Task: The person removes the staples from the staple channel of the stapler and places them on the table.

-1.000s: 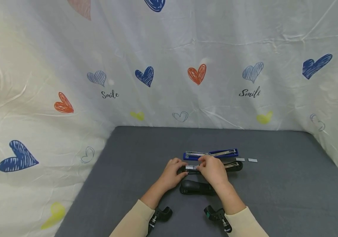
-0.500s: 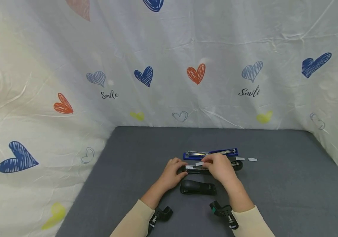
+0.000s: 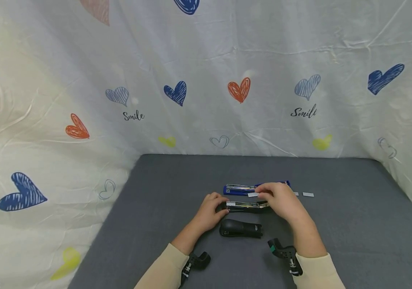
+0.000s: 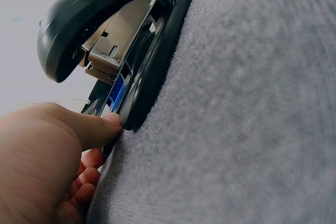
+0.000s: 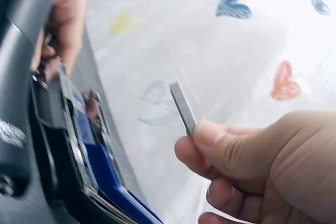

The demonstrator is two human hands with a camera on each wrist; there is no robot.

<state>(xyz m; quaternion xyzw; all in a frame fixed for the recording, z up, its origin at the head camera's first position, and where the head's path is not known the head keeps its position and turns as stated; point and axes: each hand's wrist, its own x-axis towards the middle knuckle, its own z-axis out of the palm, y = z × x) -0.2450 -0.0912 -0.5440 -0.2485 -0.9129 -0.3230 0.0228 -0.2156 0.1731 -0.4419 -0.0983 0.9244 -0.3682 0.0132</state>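
In the head view my left hand (image 3: 208, 213) holds the left end of an opened black stapler (image 3: 243, 209), thumb in front and fingers behind. Light-coloured material shows at the left end of its metal channel. My right hand (image 3: 284, 200) pinches a strip of staples (image 3: 252, 194) between thumb and fingertips, raised above the stapler; the right wrist view shows the strip (image 5: 182, 107) sticking out, apart from the staplers. Behind lies an opened blue stapler (image 3: 240, 189), partly covered by the right hand. Nearer me sits another black stapler (image 3: 241, 228), untouched.
More staple strips lie right of the staplers; one (image 3: 308, 194) shows whole, another is mostly behind the right hand. All stand on a grey cloth-covered table (image 3: 177, 176). A white curtain (image 3: 206, 56) printed with hearts hangs behind and at the sides.
My right hand has drawn back to the right and slightly up from the opened black stapler, with the staple strip still pinched. My left hand has stayed in place.
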